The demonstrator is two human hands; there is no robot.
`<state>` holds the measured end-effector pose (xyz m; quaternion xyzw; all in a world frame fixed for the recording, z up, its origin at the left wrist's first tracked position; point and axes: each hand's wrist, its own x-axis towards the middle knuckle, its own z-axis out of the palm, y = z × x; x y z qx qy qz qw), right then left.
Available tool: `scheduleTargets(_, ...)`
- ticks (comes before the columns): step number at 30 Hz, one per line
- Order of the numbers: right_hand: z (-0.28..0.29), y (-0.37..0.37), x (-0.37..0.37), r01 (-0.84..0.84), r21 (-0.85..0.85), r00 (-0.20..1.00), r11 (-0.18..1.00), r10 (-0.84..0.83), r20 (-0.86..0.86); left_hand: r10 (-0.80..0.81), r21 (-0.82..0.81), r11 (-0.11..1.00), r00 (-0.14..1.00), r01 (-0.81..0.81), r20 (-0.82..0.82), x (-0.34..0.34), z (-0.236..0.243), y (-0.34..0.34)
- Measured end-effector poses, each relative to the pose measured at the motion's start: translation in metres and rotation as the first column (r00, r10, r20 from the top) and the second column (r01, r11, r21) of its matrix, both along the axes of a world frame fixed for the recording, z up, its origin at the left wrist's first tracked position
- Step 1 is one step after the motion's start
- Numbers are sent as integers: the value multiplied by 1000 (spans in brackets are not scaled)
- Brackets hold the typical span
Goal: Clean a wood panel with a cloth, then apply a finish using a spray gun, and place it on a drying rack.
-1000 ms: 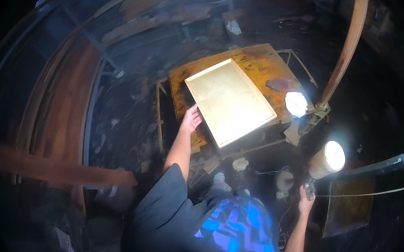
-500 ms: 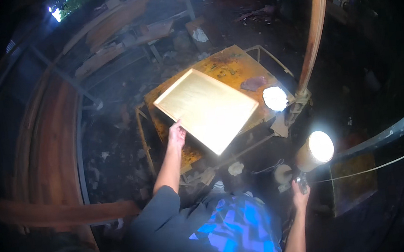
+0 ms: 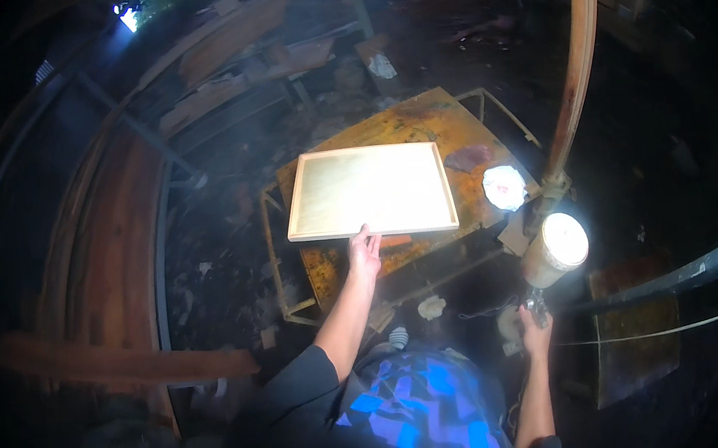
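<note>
A shallow rectangular wooden tray (image 3: 373, 188) with a raised rim lies level over the worn, yellow-stained tabletop, its inside brightly lit. My left hand (image 3: 365, 254) grips its near edge around the middle, fingers closed at the rim. Beneath that edge shows a bit of an orange piece (image 3: 395, 240); what bears the tray is otherwise hidden. Off to the right, my right hand (image 3: 536, 328) is wrapped round the handle of a spray gun (image 3: 537, 302) topped with a large paint cup (image 3: 556, 250). The cup's open top glares white.
The stained table (image 3: 422, 114) carries a dark reddish rag (image 3: 468, 158) and a crumpled white wad (image 3: 504, 188). A wooden pole (image 3: 574, 74) rises at the table's right. A pale hose (image 3: 680, 330) runs right of the gun. Long planks (image 3: 114, 282) stand at left; a beam (image 3: 121, 361) juts in below.
The tray has turned from a diagonal lie to nearly square with me, its near edge swinging round. My left hand has moved right with it. The spray gun stays out at the right.
</note>
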<state>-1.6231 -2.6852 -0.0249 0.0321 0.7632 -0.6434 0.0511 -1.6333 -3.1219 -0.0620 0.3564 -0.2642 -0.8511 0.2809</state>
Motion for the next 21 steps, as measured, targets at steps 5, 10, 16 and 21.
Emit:
scheduleTargets(5,0,3,-13,-35,2,999,999,34,40,13,14,1000,998,-14,59,-2,-1,-4)
scheduleTargets(10,2,7,-19,-30,5,1000,1000,30,-3,5,40,999,996,-9,89,-1,-1,1)
scheduleTargets(16,5,-5,-26,-73,-34,997,997,72,-18,5,-119,993,986,16,169,23,-11,-22)
scheduleTargets(21,-16,4,-37,-48,0,998,999,48,40,-39,-373,884,840,282,541,70,25,-3)
